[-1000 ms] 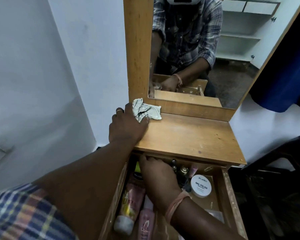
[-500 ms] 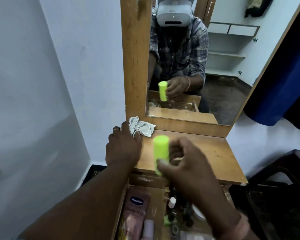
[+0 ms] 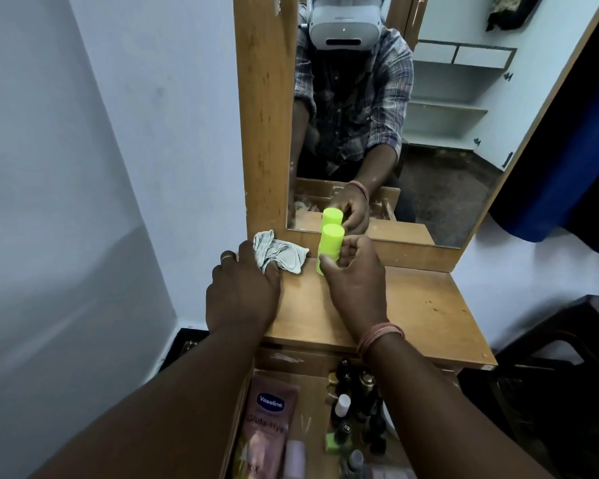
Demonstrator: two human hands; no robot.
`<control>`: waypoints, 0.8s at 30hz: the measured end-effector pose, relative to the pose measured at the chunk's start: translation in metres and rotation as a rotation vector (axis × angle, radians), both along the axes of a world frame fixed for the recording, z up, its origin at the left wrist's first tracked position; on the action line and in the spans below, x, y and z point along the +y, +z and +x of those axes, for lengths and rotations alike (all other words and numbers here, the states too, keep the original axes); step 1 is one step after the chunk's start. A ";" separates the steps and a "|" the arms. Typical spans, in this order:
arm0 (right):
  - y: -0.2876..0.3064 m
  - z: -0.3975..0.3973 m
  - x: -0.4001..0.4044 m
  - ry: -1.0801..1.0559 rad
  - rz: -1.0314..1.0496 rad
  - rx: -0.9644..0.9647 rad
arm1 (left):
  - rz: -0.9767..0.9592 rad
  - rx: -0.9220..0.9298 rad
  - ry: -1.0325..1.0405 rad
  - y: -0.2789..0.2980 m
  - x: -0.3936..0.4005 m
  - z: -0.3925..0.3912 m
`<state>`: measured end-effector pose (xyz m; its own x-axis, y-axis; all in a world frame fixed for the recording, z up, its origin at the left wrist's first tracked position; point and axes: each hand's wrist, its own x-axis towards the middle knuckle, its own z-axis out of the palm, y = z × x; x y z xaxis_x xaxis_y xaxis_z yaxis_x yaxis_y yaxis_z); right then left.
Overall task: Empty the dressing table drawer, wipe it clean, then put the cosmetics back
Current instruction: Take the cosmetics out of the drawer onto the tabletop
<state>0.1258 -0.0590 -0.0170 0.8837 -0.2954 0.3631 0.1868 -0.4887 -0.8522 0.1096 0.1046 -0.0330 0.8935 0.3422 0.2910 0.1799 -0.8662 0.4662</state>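
Nearest to us, below both wrists, the drawer (image 3: pixel 312 382) stands open and is still well stocked: a pink Vaseline tube (image 3: pixel 268 420) lies under our left forearm, and a cluster of small dark bottles (image 3: pixel 353 402) sits beneath the right wrist. So we judge the emptying has barely begun.

Up from there, our left hand (image 3: pixel 239 295) lies palm down on the near-left part of the table top (image 3: pixel 412 305). Its fingers are spread flat rather than curled, and the fingertips pin the edge of the crumpled cloth (image 3: pixel 279 252), which spills out just beyond them.

To the right of that hand, our right hand (image 3: pixel 355 271) is closed around the lower part of the bright green container (image 3: pixel 330 247). The thumb is on the near side and the fingers wrap the far side. The container is upright, close against the mirror (image 3: pixel 395 133) frame. Whether its base already touches the wood we cannot tell.

To do this step well, we should settle the base flat before loosening the fingers, then let go straight up so nothing tips. Placing it far back, beyond the hand, seems wise, since it leaves the nearer wood free for the other cosmetics. We should keep it clear of the cloth beside it, which we will want for wiping.
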 end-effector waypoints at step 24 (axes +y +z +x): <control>-0.020 -0.160 -0.030 0.188 -0.696 0.404 | 0.000 0.000 -0.007 0.002 -0.002 -0.003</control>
